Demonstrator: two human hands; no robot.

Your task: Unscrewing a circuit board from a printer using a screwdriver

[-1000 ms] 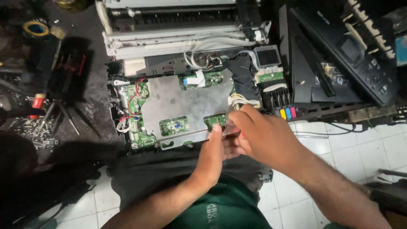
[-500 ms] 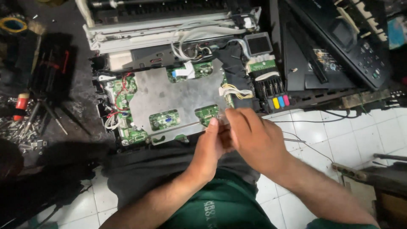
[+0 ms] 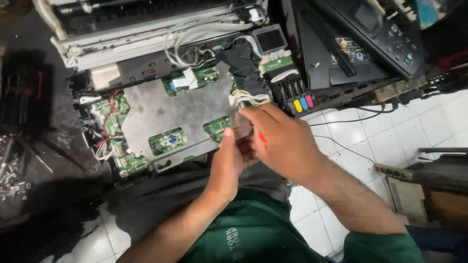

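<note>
Gripping a red-handled screwdriver (image 3: 262, 137), the right hand (image 3: 282, 143) is curling around it, while left hand (image 3: 233, 158) fingers are pinching its shaft beside the metal plate (image 3: 165, 109).

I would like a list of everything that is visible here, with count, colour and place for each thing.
printer: one, opened, grey-white and black, top centre
metal plate: one, grey, over the printer's middle
circuit boards: several, green, around and under the plate
ink tanks: four, black, yellow, blue, pink, right of the plate
scanner lid: one, black, top right
cables: two, black, on the white tile floor
screws: a heap, silver, far left
screwdriver: one, red handle, mostly hidden in the right hand
left hand: at the plate's lower right edge
right hand: closed on the screwdriver
</note>
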